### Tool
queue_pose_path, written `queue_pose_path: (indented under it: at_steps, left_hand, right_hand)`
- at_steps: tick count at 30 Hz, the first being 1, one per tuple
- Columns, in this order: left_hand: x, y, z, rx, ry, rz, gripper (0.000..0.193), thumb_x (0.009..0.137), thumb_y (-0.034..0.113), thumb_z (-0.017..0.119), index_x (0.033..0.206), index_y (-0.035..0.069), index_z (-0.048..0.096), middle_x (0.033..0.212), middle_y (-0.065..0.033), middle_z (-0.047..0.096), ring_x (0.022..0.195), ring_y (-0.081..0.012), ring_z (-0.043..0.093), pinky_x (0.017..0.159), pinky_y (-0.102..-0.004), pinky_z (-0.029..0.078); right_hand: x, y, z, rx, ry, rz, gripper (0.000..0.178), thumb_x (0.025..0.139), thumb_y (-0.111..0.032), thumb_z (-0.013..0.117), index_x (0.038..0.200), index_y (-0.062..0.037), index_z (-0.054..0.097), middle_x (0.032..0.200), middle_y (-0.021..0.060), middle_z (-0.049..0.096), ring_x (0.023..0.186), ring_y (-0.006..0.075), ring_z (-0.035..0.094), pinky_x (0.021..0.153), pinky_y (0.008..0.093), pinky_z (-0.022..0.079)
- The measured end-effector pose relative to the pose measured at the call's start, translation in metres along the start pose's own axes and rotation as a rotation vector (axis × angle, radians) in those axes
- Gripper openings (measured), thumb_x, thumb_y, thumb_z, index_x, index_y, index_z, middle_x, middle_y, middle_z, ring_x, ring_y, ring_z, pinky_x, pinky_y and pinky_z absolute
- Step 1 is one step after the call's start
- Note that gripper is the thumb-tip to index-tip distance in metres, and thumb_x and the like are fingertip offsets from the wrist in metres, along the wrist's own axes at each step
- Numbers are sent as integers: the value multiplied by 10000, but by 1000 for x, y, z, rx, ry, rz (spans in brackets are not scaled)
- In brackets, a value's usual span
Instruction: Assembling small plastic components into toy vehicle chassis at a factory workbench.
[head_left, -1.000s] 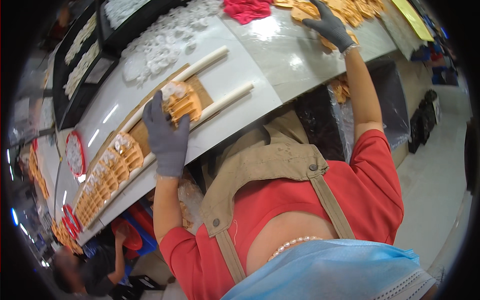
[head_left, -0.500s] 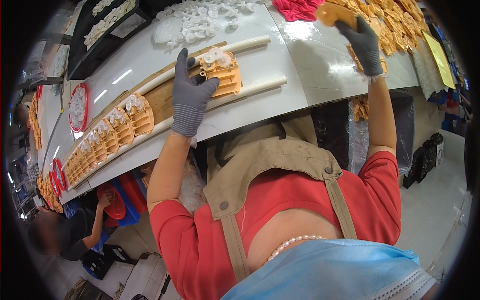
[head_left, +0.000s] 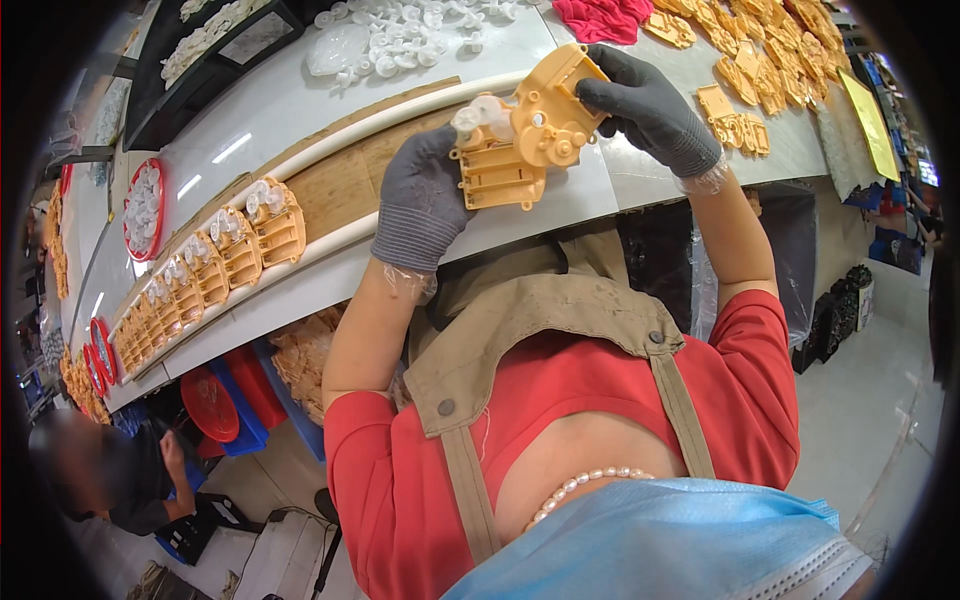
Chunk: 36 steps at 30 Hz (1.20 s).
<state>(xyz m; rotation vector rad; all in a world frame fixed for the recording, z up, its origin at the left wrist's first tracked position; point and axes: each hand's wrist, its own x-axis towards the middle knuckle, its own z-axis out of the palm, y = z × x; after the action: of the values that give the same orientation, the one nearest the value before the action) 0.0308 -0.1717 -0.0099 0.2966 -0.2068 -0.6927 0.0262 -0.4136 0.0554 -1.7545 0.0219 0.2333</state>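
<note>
In a dark grey glove, my left hand (head_left: 420, 195) is closed on an orange plastic housing (head_left: 500, 180) with white round parts (head_left: 482, 115) seated at its upper end. My right hand (head_left: 650, 110), gloved alike, grips a second orange plastic piece (head_left: 555, 110) that has round bosses and a small hole. This second piece overlaps the housing's upper right side, and I cannot tell whether the two are joined. Both are held up over the right part of two white rails (head_left: 340, 240). Further left on the rails stands a row of similar orange housings (head_left: 280, 225) with white parts in them.
Loose white plastic parts (head_left: 395, 50) lie behind the rails. Orange pieces (head_left: 765, 75) pile up at the far right, near a pink cloth (head_left: 600, 18). A red-rimmed tray (head_left: 143, 210) holds white parts at the left. Black bins (head_left: 205, 70) stand behind. Another person (head_left: 130, 470) is at lower left.
My right hand has come left from the orange pile with its piece, up to the housing. My left hand has taken the housing up off the rails and shifted right.
</note>
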Motion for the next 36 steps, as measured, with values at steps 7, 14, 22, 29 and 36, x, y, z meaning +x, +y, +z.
queue_pose_path:
  at_steps: [7, 14, 22, 29, 36]
  left_hand:
    - [10, 5, 10, 30, 358, -168, 379, 845, 150, 480, 1186, -14, 463, 1121, -140, 548, 1039, -273, 554, 912, -455, 465]
    - [15, 2, 14, 167, 368, -193, 402, 848, 176, 479, 1204, -11, 463, 1144, -125, 544, 1055, -262, 540, 924, -441, 442]
    - [23, 9, 12, 20, 425, -196, 645, 900, 481, 414, 1303, -22, 378, 1210, -151, 516, 1112, -273, 498, 976, -407, 385]
    - [31, 1, 22, 67, 439, -300, 800, 867, 652, 313, 1282, -28, 388, 1259, -174, 473, 1159, -285, 457, 1011, -401, 344]
    - [48, -13, 25, 246, 224, -350, 944, 791, 749, 272, 1336, -21, 264, 1293, -196, 403, 1206, -305, 431, 1015, -427, 377]
  right_hand:
    - [-7, -3, 0, -53, -7, 33, 521, 818, -317, 630, 1205, -3, 480, 825, -7, 533, 621, 15, 452, 503, 148, 366]
    - [-4, 6, -2, -8, 34, -13, 543, 808, -374, 634, 1205, -22, 519, 810, 4, 567, 645, 39, 489, 525, 174, 404]
    - [7, 30, -46, -250, 113, 100, 504, 822, -414, 599, 1172, -54, 549, 862, 33, 574, 721, 64, 510, 598, 190, 433]
    - [21, 47, -55, -1226, 328, -339, 398, 816, -326, 636, 1110, -64, 578, 1011, 116, 609, 916, 277, 589, 807, 343, 453]
    - [49, -2, 17, -838, -213, -494, 283, 836, -247, 600, 1047, -59, 623, 1000, 85, 617, 906, 238, 601, 801, 331, 467]
